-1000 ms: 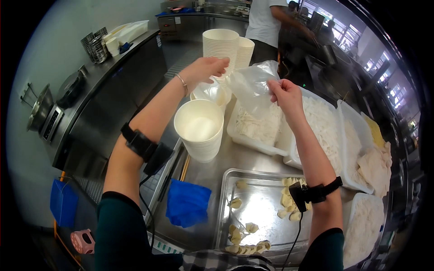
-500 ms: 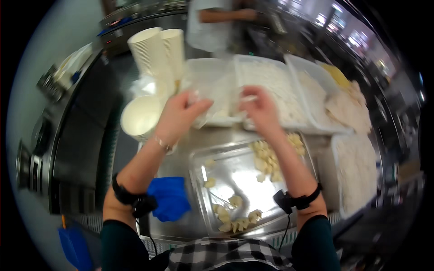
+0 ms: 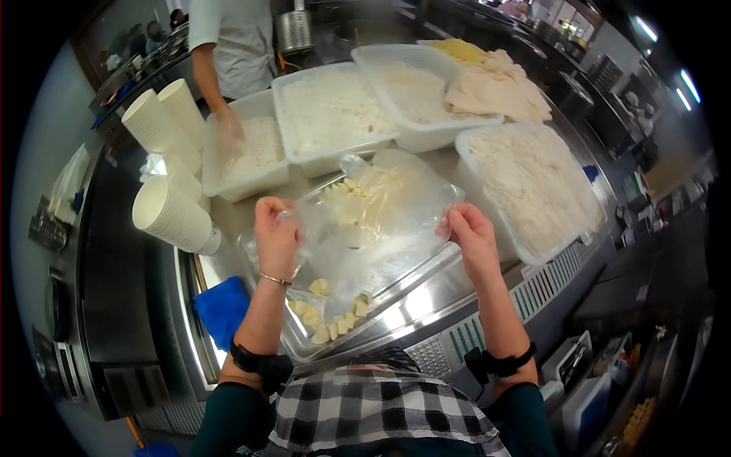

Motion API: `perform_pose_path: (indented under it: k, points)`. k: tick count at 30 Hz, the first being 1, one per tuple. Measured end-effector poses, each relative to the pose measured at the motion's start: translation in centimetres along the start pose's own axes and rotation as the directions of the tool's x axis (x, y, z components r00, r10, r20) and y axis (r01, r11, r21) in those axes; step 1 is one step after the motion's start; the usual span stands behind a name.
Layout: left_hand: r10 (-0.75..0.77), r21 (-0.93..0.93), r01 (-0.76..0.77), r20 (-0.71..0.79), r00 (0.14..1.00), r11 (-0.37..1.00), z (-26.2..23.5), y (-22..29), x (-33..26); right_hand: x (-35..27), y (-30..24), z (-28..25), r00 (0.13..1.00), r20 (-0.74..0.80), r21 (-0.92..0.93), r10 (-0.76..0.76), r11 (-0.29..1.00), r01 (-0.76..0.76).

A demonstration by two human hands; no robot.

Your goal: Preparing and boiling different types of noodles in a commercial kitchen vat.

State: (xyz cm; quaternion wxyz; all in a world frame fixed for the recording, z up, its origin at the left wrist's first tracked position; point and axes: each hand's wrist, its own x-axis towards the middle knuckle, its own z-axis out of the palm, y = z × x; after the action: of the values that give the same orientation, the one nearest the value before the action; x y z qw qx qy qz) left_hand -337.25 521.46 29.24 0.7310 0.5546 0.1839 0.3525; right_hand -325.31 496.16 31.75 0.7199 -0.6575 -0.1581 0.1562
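Between my two hands a clear plastic bag (image 3: 365, 236) is stretched out above a shallow metal tray (image 3: 392, 297). My left hand (image 3: 276, 238) pinches the bag at its left side. At the opposite side my right hand (image 3: 474, 238) has thumb and fingers closed on its edge. Pale dumplings (image 3: 339, 326) lie in the tray's near left part, below the bag. More dumplings (image 3: 346, 189) show farther back, partly behind the film; whether any are inside the bag I cannot tell.
Plastic bins of white, floury food (image 3: 327, 110) line the back; another bin (image 3: 533, 190) stands at the right. A cloth (image 3: 499, 87) drapes the far bin. Stacked paper tubs (image 3: 169, 213) and a blue cloth (image 3: 222, 311) are left. A co-worker's hand (image 3: 227, 133) reaches into the left bin.
My view has swung to the right. My hands have moved from near the bins to over the tray, farther apart, with the bag now spread between them. The co-worker's hand has come into the left bin.
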Motion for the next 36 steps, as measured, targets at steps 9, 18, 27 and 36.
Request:
perform_pose_path:
  k: [9,18,27,36]
  points:
    - [-0.545,0.481,0.256,0.752,0.371,0.838,10.0,-1.3,-8.5,-6.8,-0.7,-4.8,0.838,0.543,0.017,0.05,0.997,-0.07]
    - [-0.021,0.395,-0.427,0.754,0.657,0.813,12.3,-2.4,-10.3,-8.5,-0.3,-7.2,0.949,0.295,0.004,0.112,0.993,-0.119]
    - [-0.179,0.358,-0.169,0.756,0.63,0.919,11.6,-5.2,-11.1,-9.2,0.6,-7.8,0.967,0.203,0.286,0.155,0.935,-0.21]
    - [0.129,0.481,-0.636,0.728,0.674,0.604,11.7,-1.9,-11.2,-8.8,3.1,-7.1,0.998,0.043,-0.109,0.04,0.993,-0.035]
